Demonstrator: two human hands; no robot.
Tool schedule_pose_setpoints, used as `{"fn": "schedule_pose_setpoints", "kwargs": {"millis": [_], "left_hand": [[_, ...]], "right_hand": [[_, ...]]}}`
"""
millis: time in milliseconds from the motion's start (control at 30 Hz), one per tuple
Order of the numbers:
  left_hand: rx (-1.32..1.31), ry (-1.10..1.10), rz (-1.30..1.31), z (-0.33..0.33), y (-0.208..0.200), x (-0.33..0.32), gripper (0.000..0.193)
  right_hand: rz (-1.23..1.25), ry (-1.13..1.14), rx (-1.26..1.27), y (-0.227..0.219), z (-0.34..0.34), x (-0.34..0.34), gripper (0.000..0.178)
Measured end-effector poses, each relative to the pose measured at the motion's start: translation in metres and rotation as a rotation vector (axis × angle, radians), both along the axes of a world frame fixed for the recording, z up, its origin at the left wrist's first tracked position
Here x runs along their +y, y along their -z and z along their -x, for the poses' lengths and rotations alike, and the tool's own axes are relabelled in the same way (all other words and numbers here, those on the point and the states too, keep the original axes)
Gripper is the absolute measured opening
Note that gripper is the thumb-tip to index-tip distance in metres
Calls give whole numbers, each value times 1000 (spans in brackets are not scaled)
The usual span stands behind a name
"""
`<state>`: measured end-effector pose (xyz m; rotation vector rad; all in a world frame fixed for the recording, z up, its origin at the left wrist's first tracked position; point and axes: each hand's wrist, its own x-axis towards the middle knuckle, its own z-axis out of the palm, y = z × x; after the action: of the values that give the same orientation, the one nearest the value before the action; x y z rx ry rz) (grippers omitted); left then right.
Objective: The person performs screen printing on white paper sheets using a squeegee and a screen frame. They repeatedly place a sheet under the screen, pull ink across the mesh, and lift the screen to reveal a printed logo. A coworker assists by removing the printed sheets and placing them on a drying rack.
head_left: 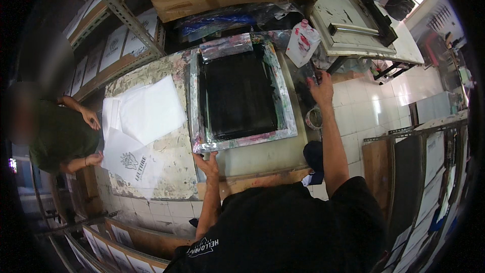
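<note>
A screen-printing frame (293, 117) lies on the table before me, its mesh (235, 93) dark with black ink and its border smeared with colours. My left hand (207, 165) grips the frame's near left corner, thumb and fingers at its edge. Out to the right, past the frame, my right hand (322, 90) has its fingers curled at a dark edge or object below a white jug (303, 44) with red stains. What those fingers hold is hidden. A roll of tape (313, 119) sits close to the right forearm.
At the left, a co-worker's hand (94, 158) holds a printed white sheet (126, 159) beside a stack of white sheets (154, 108). A cardboard box (217, 1) stands behind the frame. Shelving (113, 10) rises far left; a machine table (348, 25) stands far right.
</note>
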<state>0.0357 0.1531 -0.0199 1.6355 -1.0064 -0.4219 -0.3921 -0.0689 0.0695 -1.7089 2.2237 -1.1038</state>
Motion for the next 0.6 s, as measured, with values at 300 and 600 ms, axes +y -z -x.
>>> {"fn": "schedule_pose_setpoints", "kwargs": {"millis": [300, 600], "left_hand": [[-112, 24, 1, -3, 13, 4, 78], [-258, -34, -97, -11, 23, 8, 107]], "right_hand": [[-374, -267, 372, 37, 14, 8, 49], [-61, -299, -692, -55, -38, -15, 30]]}}
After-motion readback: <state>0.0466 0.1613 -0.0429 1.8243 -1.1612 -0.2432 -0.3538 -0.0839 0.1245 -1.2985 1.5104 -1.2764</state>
